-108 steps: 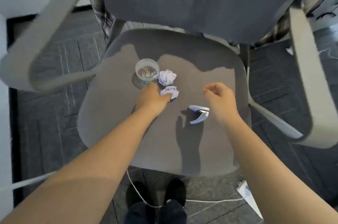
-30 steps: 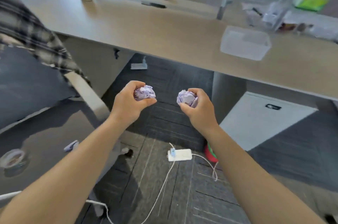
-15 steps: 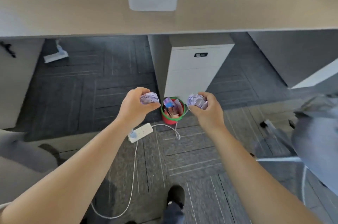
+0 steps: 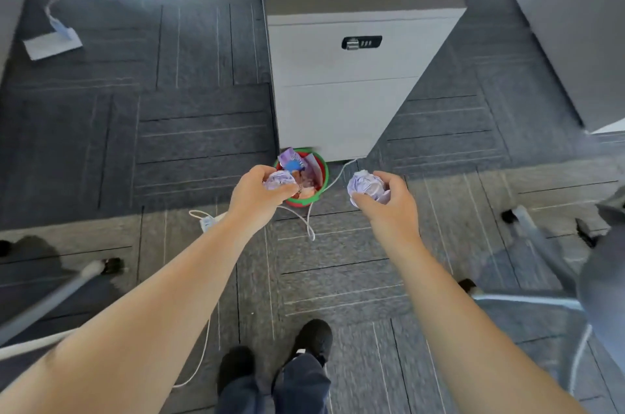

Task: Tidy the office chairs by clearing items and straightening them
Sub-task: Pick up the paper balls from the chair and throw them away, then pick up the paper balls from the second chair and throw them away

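Observation:
My left hand grips a crumpled white paper ball right over the near rim of a small red bin with a green rim. The bin holds several bits of coloured rubbish. My right hand grips a second crumpled paper ball a little to the right of the bin, above the carpet. Both arms reach forward from the bottom of the view.
A white drawer cabinet stands just behind the bin under the desk edge. A white cable and power strip lie on the grey carpet. Chair legs with castors show at left and right. My shoes are below.
I have stepped closer to the red bin and looked further down. My left hand with its paper ball has moved over the bin; my right hand stays beside it.

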A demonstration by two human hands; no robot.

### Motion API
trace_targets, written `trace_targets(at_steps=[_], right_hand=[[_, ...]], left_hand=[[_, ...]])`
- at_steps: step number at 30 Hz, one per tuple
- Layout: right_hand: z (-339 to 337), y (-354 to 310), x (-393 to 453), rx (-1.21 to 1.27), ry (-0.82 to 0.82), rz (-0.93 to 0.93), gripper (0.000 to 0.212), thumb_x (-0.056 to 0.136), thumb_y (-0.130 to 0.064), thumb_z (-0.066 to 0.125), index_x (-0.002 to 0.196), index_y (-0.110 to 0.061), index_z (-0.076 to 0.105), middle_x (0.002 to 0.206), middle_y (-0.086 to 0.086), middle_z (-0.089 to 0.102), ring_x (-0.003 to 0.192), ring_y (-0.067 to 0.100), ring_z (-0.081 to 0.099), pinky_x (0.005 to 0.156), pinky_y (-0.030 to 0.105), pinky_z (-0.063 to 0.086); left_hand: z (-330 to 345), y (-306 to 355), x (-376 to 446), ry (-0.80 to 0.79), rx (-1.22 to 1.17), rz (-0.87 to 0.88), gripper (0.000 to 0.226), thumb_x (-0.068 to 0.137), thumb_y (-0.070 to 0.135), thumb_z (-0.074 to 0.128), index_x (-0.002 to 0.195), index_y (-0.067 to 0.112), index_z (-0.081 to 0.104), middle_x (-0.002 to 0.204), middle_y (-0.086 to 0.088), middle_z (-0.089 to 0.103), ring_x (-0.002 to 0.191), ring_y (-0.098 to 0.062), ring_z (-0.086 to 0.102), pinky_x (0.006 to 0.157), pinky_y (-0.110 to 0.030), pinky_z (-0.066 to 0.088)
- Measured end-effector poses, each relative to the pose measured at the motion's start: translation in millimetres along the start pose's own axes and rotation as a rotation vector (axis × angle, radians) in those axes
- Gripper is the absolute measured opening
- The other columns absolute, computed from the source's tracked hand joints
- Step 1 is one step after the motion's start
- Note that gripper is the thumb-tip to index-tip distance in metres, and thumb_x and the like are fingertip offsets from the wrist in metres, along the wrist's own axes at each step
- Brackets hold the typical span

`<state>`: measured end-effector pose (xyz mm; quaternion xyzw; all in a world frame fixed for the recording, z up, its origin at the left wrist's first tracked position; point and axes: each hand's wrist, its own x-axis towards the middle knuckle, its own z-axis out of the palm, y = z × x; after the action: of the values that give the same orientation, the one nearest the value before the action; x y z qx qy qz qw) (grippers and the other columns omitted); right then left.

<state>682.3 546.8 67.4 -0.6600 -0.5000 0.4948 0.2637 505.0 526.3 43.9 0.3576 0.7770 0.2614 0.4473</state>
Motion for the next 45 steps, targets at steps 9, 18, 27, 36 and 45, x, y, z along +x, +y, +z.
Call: trace_targets(at_steps=[9,18,27,36,45], right_hand=[[33,73,71,0.025,-0.034,0.153,0.045,0.079,-0.012,0.064,0.122,-0.014,0.049,0.092,-0.010,0.051,0.074,-0.005,0.047,0.057,0.004,0.039],[63,103,109,0.040,-0.027,0.238,0.046,0.079,-0.014,0.065,0.122,-0.011,0.049,0.085,-0.015,0.049,0.072,-0.004,0.046,0.059,0.006,0.038],[113,94,146,0.077,0.013,0.303,0.048,0.080,-0.015,0.066,0.120,-0.006,0.042,0.091,-0.003,0.050,0.069,0.006,0.047,0.050,0.009,0.038],[123,80,157,0.102,0.033,0.276,0.038,0.087,-0.018,0.056,0.122,-0.007,0.048,0.098,-0.004,0.053,0.090,0.012,0.050,0.072,0.022,0.044],[28,5,121,0.121,0.226,0.149,0.021,0.087,-0.012,0.052,0.107,-0.006,0.056,0.077,-0.013,0.049,0.075,0.009,0.051,0.080,0.028,0.045]], left_hand=[[57,-38,86,-0.071,-0.027,-0.157,0.026,0.077,0.035,0.055,0.066,0.013,0.062,0.056,0.000,0.056,0.063,-0.018,0.053,0.059,-0.027,0.037],[68,-38,147,0.020,-0.118,-0.246,0.028,0.087,0.041,0.049,0.067,0.026,0.035,0.070,0.003,0.043,0.084,-0.024,0.049,0.082,-0.037,0.045],[41,-62,148,0.008,-0.052,-0.152,0.030,0.090,0.017,0.045,0.118,0.010,0.051,0.119,-0.011,0.059,0.110,-0.027,0.056,0.093,-0.036,0.042],[23,-54,149,0.026,-0.046,-0.062,0.029,0.091,0.014,0.044,0.118,0.010,0.051,0.110,-0.002,0.056,0.086,-0.012,0.054,0.064,-0.014,0.044],[31,45,100,-0.103,-0.002,0.095,0.024,0.090,0.015,0.045,0.112,0.014,0.056,0.108,0.003,0.055,0.103,-0.012,0.050,0.083,-0.024,0.036]])
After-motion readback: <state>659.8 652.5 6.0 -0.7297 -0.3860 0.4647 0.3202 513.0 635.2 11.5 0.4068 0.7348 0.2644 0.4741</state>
